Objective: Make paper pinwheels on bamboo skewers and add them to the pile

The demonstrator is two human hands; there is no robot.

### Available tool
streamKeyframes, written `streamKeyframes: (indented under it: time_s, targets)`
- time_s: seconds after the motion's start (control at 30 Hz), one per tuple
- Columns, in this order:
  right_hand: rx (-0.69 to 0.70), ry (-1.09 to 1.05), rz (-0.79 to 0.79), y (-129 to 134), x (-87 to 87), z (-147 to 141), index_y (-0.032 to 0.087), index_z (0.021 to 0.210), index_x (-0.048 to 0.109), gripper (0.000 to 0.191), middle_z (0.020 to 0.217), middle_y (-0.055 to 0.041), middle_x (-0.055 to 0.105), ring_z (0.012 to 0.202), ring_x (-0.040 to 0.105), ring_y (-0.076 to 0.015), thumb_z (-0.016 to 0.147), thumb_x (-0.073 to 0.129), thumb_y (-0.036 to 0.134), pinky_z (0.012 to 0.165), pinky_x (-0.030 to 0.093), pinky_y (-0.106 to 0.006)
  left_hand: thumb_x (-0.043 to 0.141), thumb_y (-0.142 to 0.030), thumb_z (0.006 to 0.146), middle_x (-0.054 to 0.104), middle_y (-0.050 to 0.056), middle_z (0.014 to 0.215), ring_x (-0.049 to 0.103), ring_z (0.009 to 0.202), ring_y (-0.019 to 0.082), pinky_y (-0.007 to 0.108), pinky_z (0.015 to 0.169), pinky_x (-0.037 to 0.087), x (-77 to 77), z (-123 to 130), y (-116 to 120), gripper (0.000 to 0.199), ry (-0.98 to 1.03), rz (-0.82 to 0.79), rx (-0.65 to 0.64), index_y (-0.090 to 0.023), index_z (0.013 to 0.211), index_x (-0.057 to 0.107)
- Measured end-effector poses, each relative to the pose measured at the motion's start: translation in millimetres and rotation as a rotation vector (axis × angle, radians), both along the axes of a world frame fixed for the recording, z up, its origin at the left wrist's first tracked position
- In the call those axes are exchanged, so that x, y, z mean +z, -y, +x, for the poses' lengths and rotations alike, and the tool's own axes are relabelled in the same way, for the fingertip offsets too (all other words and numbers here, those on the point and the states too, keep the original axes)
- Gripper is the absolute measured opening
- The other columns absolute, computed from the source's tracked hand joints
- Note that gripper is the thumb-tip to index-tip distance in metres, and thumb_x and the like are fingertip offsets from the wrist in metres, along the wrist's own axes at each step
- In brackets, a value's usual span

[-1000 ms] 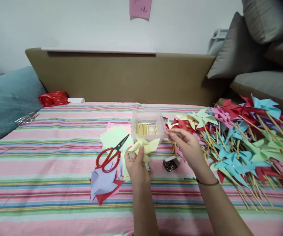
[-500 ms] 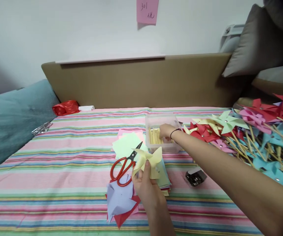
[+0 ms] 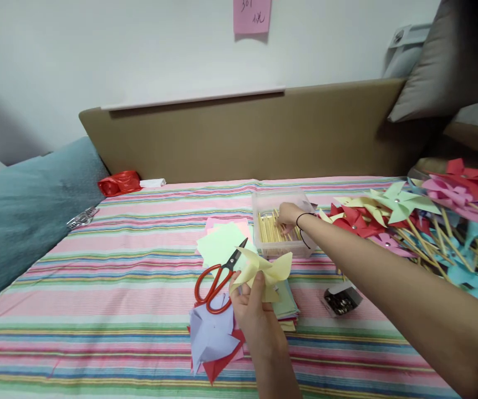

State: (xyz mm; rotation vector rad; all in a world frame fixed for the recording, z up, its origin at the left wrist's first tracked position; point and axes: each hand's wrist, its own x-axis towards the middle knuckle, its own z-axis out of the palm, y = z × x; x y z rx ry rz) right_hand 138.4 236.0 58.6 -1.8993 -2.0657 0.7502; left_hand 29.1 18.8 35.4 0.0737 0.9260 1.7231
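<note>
Pinched in my left hand (image 3: 252, 302) is a pale yellow paper pinwheel (image 3: 278, 268), its blades folded to the centre under my thumb. My right hand (image 3: 289, 215) reaches into a clear plastic box (image 3: 280, 197) of thin wooden sticks (image 3: 269, 228); its fingers are closed among the sticks, and what they grip is too small to tell. Red-handled scissors (image 3: 213, 288) lie left of the pinwheel, over light green paper sheets (image 3: 218, 244). Below them rests a lilac paper pinwheel (image 3: 210, 335) on red and pink ones.
Finished pinwheels on sticks (image 3: 397, 202) are heaped at the right. A small box of metal fasteners (image 3: 341, 300) stands below my right forearm. A red plastic bundle (image 3: 120, 183) and a teal cushion (image 3: 35, 205) are at the left.
The view has shifted, moving the scene slightly. My right hand has risen a little in the box and some sticks now lie tilted. The yellow pinwheel has tipped in my left hand.
</note>
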Motion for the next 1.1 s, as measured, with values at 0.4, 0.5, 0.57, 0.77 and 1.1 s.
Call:
streamKeyframes:
  time_s: [0.4,0.5,0.57,0.77,1.1]
  targets:
    - [-0.059,-0.813,0.137,185.4,48.5,55.2,0.018,0.080,0.065,0.036,0.053,0.0055,0.041,0.045,0.035,-0.0085,0.083,0.056,0.052,0.042,0.023,-0.022,0.074,-0.020,0.070,0.065,0.001,0.098,0.064,0.087,0.011,0.023,0.078,0.050,19.0,19.6,3.1,0.039,0.060,0.219,-0.271,-0.022,0.105,0.056]
    - [-0.178,-1.027,0.006,227.5,26.9,58.4,0.019,0.093,0.062,0.034,0.055,0.0065,0.038,0.046,0.031,-0.0080,0.083,0.056,0.051,0.042,0.021,-0.021,0.077,-0.019,0.066,0.063,-0.002,0.086,0.061,0.076,0.009,0.020,0.072,0.049,21.8,36.0,7.0,0.038,0.096,0.236,-0.350,-0.022,0.098,0.058]
    - [-0.233,-1.146,-0.033,241.7,16.6,59.5,0.021,0.093,0.056,0.031,0.055,0.0070,0.040,0.044,0.029,-0.0070,0.083,0.057,0.050,0.042,0.019,-0.020,0.080,-0.018,0.062,0.061,-0.003,0.084,0.060,0.073,0.009,0.019,0.069,0.048,23.6,47.0,9.8,0.040,0.123,0.228,-0.372,-0.023,0.095,0.058]
    - [-0.232,-1.118,0.064,253.3,9.2,73.1,0.020,0.087,0.060,0.027,0.063,0.0020,0.051,0.052,0.042,-0.0093,0.084,0.060,0.047,0.046,0.033,-0.021,0.083,-0.024,0.056,0.060,-0.003,0.084,0.055,0.066,0.008,0.020,0.063,0.045,27.2,71.9,15.6,0.050,0.115,0.292,-0.411,-0.026,0.100,0.058]
    - [-0.155,-1.114,0.058,258.5,7.3,93.4,0.023,0.089,0.067,0.020,0.067,0.0008,0.053,0.056,0.046,-0.0100,0.084,0.062,0.042,0.047,0.033,-0.021,0.084,-0.029,0.053,0.053,-0.004,0.080,0.049,0.064,0.009,0.023,0.063,0.043,25.4,76.3,17.1,0.054,0.038,0.328,-0.396,-0.028,0.100,0.058]
